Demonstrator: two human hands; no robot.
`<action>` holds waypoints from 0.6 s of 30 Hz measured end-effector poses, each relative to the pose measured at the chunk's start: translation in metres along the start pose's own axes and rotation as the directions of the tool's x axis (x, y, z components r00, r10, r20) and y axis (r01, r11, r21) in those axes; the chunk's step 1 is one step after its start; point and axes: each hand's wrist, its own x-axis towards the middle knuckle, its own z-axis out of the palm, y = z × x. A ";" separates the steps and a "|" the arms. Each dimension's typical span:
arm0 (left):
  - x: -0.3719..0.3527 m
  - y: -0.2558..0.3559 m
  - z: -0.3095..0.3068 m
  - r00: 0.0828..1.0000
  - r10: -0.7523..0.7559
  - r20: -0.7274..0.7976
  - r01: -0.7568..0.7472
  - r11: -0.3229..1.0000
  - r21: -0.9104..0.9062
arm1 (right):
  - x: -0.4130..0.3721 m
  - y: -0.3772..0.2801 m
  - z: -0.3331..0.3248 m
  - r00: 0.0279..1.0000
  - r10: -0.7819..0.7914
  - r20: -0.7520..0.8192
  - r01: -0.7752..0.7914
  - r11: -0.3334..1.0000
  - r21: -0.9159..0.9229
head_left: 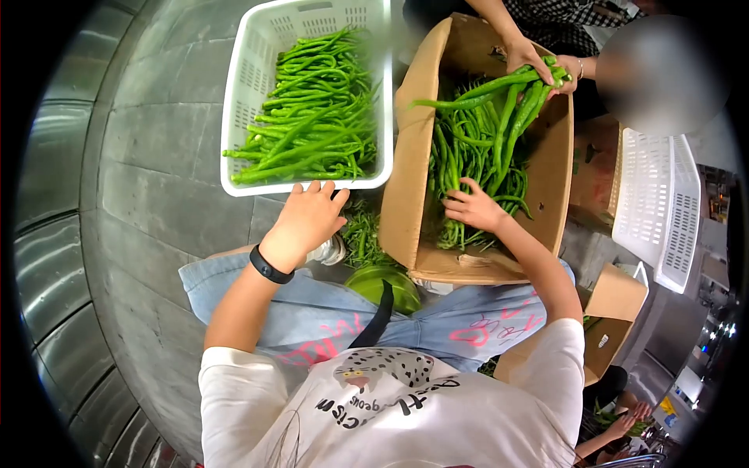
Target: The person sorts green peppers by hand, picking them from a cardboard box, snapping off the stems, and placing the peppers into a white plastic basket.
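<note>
Long green chili peppers [316,109] lie in rows in a white plastic basket [228,168]. At the basket's near rim is my left hand [306,218], fingers apart, fingertips at the edge and holding no pepper. My right hand [474,207] reaches into a cardboard box [413,148], its fingers spread on the loose green chili peppers [468,148] there; none is plainly gripped. Across the box, another person's hands [538,66] hold a bunch of long peppers [523,105] above the pile.
Green scraps [360,234] lie on the grey tiled floor [156,187] between basket and box. A round green object [382,287] sits between my knees. White crates [659,203] and another cardboard box [612,300] stand at right. Another person's hands [628,421] show at lower right.
</note>
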 end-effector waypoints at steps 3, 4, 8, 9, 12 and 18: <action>0.002 0.004 -0.006 0.997 0.035 -0.067 -0.040 0.997 -0.071 | -0.018 -0.012 -0.059 0.962 0.256 -0.091 -0.256 0.967 0.013; 0.005 0.007 -0.011 0.993 0.046 -0.112 -0.055 0.995 -0.085 | -0.020 -0.014 -0.079 0.940 0.307 -0.148 -0.303 0.952 0.047; 0.015 0.016 -0.035 0.927 0.086 -0.365 -0.181 0.955 -0.237 | -0.015 -0.034 -0.126 0.669 0.615 -0.417 -0.410 0.773 0.484; 0.015 0.022 -0.046 0.918 0.053 -0.392 -0.208 0.908 -0.363 | -0.011 -0.040 -0.132 0.559 0.708 -0.432 -0.368 0.678 0.636; 0.017 0.032 -0.047 0.887 0.019 -0.462 -0.307 0.772 -0.557 | -0.001 -0.054 -0.146 0.282 0.893 -0.351 -0.256 0.422 0.869; 0.017 0.053 -0.063 0.841 -0.069 -0.537 -0.452 0.457 -0.766 | 0.046 -0.056 -0.204 0.322 0.946 0.041 -0.032 -0.033 0.999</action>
